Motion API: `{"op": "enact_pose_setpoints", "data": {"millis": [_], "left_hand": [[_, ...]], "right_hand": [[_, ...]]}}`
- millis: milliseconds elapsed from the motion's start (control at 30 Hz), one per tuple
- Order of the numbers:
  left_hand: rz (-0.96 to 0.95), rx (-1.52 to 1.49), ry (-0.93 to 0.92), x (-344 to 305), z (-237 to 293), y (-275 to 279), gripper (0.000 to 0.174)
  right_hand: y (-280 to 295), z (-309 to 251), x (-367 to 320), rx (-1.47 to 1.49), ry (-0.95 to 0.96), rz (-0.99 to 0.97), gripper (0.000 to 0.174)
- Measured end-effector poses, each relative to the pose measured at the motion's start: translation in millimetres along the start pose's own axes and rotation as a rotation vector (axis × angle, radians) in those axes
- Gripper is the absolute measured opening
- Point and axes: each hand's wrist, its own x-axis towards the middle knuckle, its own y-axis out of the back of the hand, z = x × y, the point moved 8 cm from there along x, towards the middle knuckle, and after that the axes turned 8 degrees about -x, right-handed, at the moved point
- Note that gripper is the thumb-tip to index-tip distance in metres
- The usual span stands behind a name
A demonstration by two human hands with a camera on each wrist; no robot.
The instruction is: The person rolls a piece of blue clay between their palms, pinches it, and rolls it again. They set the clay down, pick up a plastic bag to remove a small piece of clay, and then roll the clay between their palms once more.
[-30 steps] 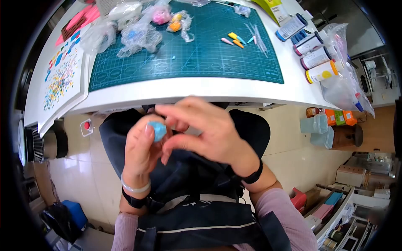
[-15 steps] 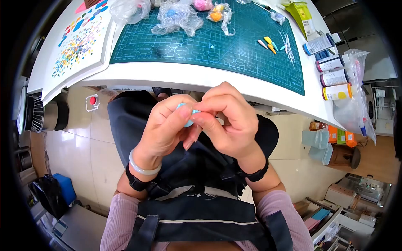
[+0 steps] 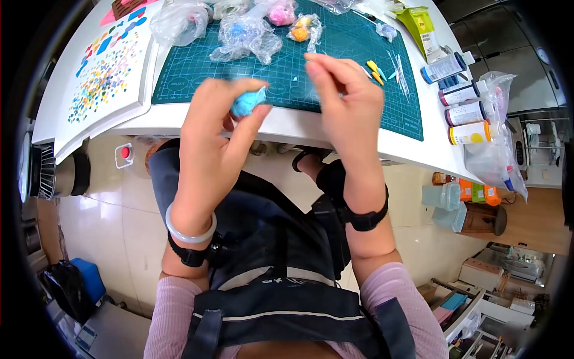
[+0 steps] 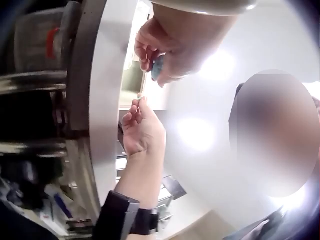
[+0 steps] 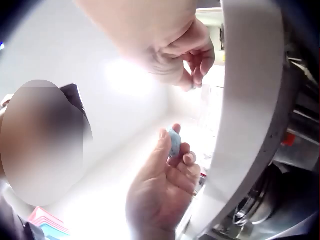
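My left hand (image 3: pixel 209 134) pinches a light blue lump of clay (image 3: pixel 248 103) between thumb and fingers, over the front edge of the table. In the right wrist view the lump (image 5: pixel 174 141) looks rounded, with a crinkled surface. To its right, my right hand (image 3: pixel 354 107) is raised apart from it over the green cutting mat (image 3: pixel 191 84), thumb and index finger pressed together. A tiny pale blue bit of clay (image 5: pixel 192 88) shows at those fingertips in the right wrist view. Another small blue crumb (image 3: pixel 295 79) lies on the mat between the hands.
Plastic-wrapped clay lumps (image 3: pixel 245 39) lie at the back of the mat. Small coloured pointed pieces (image 3: pixel 375 70) and thin clear sticks (image 3: pixel 399 75) are at its right. Several bottles (image 3: pixel 469 133) line the right edge. On the left is a white board (image 3: pixel 128 99) with coloured dots.
The hands were together at the blue clay half a second ago. Now they are apart and farther forward, the left with the lump, the right away to the right over the mat.
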Motion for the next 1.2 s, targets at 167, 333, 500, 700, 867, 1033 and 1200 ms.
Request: {"op": "enact_pose_setpoints", "data": {"millis": [167, 333, 500, 700, 867, 1033, 1200], "left_hand": [[-0.021, 0.574, -0.179, 19.3, -7.3, -5.2, 0.033], [-0.029, 0.756, -0.224, 20.8, -12.3, -9.9, 0.039], [0.14, 0.767, -0.377, 13.2, 16.8, 0.9, 0.025], [-0.322, -0.551, 0.377, -23.7, -13.1, -39.3, 0.027], [-0.321, -0.828, 0.532, -55.7, -25.2, -55.4, 0.025], [-0.248, -0.881, 0.497, -71.4, -26.0, -56.3, 0.021], [-0.235, -0.536, 0.327, -74.6, -16.0, -55.8, 0.012]], "right_hand": [[-23.5, 10.3, 1.4, -0.501, 0.179, -0.133, 0.015], [-24.3, 5.4, -0.3, -0.566, 0.281, -0.13, 0.016], [-10.7, 2.7, -2.5, -0.133, -0.052, -0.146, 0.013], [-17.1, -24.9, -53.1, 0.539, -0.058, -0.357, 0.013], [-13.6, -15.5, -87.3, 0.584, -0.138, -0.317, 0.019], [-7.5, -15.5, -104.2, 0.615, -0.192, -0.329, 0.028], [2.1, -9.3, -109.9, 0.363, -0.016, -0.281, 0.022]]}}
